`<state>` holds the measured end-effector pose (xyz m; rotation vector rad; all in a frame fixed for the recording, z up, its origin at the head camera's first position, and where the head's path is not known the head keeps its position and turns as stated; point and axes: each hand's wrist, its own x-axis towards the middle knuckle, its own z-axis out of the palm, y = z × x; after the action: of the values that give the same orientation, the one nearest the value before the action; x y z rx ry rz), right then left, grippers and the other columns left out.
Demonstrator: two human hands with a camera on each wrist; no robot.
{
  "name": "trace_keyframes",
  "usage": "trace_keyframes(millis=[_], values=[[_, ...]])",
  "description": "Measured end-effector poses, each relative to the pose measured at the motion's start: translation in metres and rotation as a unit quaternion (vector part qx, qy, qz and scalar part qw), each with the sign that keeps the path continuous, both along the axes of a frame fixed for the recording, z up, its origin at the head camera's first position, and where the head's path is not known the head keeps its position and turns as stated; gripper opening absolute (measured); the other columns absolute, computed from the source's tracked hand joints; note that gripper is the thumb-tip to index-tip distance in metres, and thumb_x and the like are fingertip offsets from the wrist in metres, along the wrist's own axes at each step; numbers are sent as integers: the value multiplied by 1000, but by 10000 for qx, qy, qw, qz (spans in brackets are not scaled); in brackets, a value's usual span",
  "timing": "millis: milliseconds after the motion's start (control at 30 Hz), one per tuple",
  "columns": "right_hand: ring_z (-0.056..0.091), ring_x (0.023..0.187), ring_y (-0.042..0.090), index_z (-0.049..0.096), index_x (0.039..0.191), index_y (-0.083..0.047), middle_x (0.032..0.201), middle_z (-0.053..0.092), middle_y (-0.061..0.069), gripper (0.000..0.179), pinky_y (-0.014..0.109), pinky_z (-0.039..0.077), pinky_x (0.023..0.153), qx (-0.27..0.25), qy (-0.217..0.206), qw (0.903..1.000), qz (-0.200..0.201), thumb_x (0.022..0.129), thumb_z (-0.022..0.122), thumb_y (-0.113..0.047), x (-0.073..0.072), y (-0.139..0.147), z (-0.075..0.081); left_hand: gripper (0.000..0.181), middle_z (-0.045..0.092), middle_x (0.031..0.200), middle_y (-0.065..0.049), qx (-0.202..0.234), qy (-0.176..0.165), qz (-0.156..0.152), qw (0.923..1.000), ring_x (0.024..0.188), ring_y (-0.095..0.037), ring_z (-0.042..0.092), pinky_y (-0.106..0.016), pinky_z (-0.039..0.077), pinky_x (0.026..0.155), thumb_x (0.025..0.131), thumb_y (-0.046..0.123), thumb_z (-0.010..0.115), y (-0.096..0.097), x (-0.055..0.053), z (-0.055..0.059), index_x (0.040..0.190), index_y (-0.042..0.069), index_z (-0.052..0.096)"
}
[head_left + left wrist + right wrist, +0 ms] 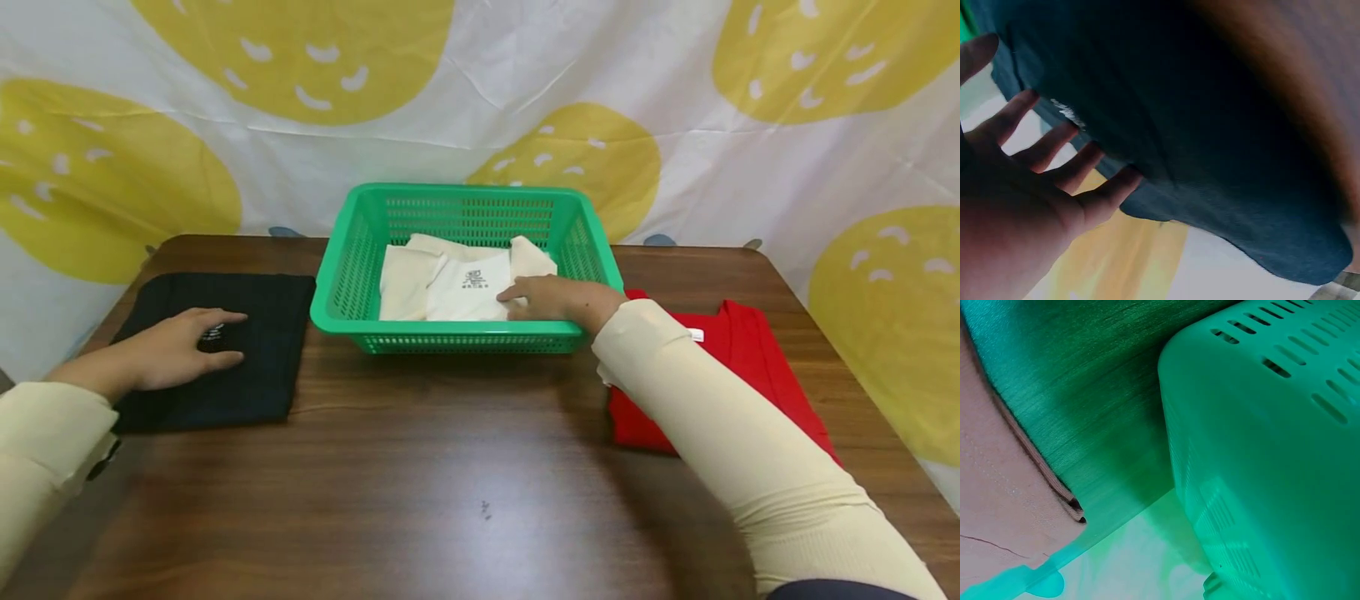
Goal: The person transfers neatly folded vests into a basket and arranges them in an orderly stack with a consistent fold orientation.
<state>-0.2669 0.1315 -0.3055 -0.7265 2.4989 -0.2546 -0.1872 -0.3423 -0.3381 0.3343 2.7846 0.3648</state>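
In the head view my left hand (176,346) hovers low over a folded black shirt (262,367) with small white print, thumb and fingers spread. The left wrist view shows the same hand (1041,169) with its fingertips right at the dark cloth (1210,156). My right hand (551,300) reaches over the right rim of a green plastic basket (465,328) and rests on a folded cream-and-white shirt (457,287) with dark print. Its index finger points along the white part; the other fingers are partly hidden. Only the basket's outer wall (1247,437) shows in the right wrist view, not the hand.
A folded red shirt (765,358) with a white label lies right of the basket, partly under my right forearm. All sit on a brown wooden table (420,467). Behind it hangs a white curtain (510,83) with yellow shapes.
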Motion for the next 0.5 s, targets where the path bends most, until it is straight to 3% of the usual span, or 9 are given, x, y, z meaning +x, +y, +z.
trace_keyframes(millis=[300,500], values=[[21,152,39,44,151,-11,163,25,21,50,56,18,123,2,49,10000,-65,104,49,-27,-1,-2,1,75,31,147,-42,-97,131,-84,9998,129,-62,37,-74,35,100,94,42,66,-2,5,0,148,-3,38],[35,146,36,50,145,-5,154,43,21,47,50,28,120,-534,428,9977,7,104,49,-28,-3,0,-2,80,29,149,-41,-39,74,-37,10000,130,-62,37,-74,36,99,93,47,67,-4,6,-5,149,-1,38]])
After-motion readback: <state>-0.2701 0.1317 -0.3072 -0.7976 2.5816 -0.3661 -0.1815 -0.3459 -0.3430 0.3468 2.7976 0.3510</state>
